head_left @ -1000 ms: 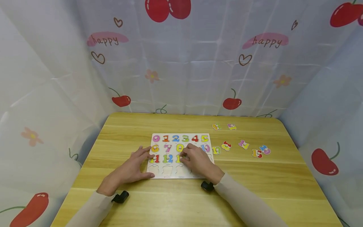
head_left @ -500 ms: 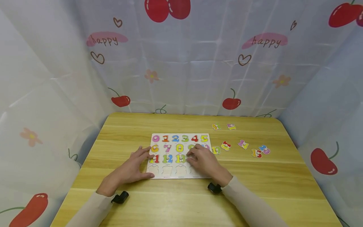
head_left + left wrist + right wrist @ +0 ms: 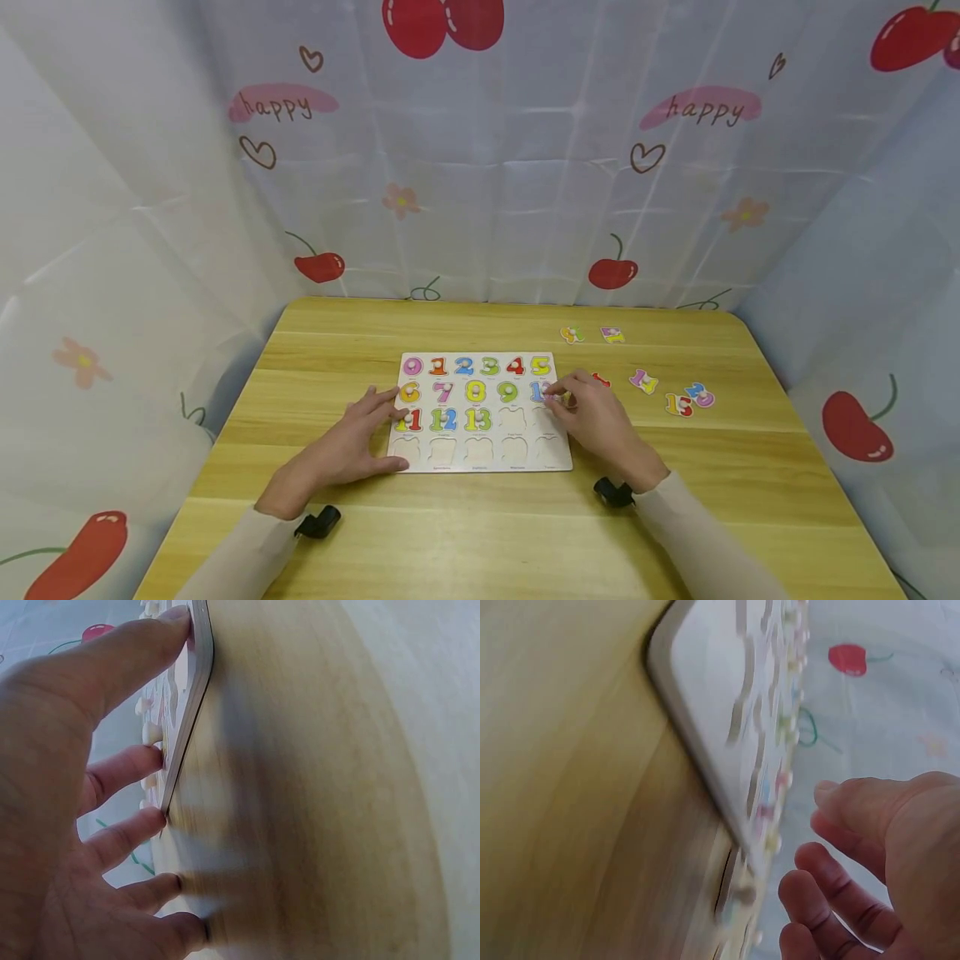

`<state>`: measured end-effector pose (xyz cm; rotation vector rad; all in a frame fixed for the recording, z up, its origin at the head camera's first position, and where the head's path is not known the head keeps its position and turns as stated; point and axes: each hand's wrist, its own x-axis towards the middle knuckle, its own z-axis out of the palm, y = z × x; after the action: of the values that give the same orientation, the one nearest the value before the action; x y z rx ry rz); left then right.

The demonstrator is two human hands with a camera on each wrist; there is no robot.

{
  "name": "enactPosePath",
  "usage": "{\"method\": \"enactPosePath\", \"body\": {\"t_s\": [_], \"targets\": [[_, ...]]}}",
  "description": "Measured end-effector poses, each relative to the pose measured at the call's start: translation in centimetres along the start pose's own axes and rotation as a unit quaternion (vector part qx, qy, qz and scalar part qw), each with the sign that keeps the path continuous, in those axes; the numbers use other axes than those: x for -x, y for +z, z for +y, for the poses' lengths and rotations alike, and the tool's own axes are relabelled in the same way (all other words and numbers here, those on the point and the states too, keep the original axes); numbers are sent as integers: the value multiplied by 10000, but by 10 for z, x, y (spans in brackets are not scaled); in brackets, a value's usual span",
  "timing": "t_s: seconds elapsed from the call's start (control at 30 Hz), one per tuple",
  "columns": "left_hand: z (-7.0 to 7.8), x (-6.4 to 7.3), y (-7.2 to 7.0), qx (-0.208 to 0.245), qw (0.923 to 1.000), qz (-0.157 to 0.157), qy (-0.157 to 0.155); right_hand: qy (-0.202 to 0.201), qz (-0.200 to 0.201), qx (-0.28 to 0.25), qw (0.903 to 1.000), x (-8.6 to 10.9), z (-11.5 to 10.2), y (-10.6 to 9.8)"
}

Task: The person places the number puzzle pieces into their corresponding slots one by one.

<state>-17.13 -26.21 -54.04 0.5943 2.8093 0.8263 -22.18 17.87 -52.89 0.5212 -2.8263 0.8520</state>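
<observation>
The white number puzzle board (image 3: pixel 460 464) lies mid-table, with knobbed pieces 0 to 13 in its upper slots and bare recesses below and at right. My left hand (image 3: pixel 341 442) rests on the board's left edge, thumb (image 3: pixel 142 656) and fingertips on it, fingers spread. The number 13 piece (image 3: pixel 477 420) sits in the third row. My right hand (image 3: pixel 603 421) hovers at the board's right edge, overlapping the number 10 piece (image 3: pixel 537 392). In the right wrist view its fingers (image 3: pixel 847 896) are loosely bent and hold nothing. It hides the number 19 piece in the head view.
Loose pieces lie right of the board: number 15 (image 3: pixel 679 406), number 20 (image 3: pixel 700 395), a pink-and-yellow piece (image 3: pixel 643 382) and a red-edged piece (image 3: pixel 602 379) partly behind the hand. Two more, an orange-green piece (image 3: pixel 572 335) and a purple-yellow piece (image 3: pixel 612 335), lie farther back.
My right hand has let go of the number 13 piece, which now shows in its slot, and has moved right to the board's edge. The left hand has stayed put.
</observation>
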Motion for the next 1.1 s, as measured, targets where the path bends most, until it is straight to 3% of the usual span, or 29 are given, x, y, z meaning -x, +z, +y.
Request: {"method": "enactPosePath", "body": {"t_s": [0.5,0.77,1.1], "targets": [[1,1,0,24,10000,25,-33,512,528,184,9971,9,63,-35],[1,0,0,34,10000,13,-4,1102,547,296,9920,8,98,-50],[0,1,0,43,10000,-38,-17,1385,486,286,9888,8,113,-55]]}}
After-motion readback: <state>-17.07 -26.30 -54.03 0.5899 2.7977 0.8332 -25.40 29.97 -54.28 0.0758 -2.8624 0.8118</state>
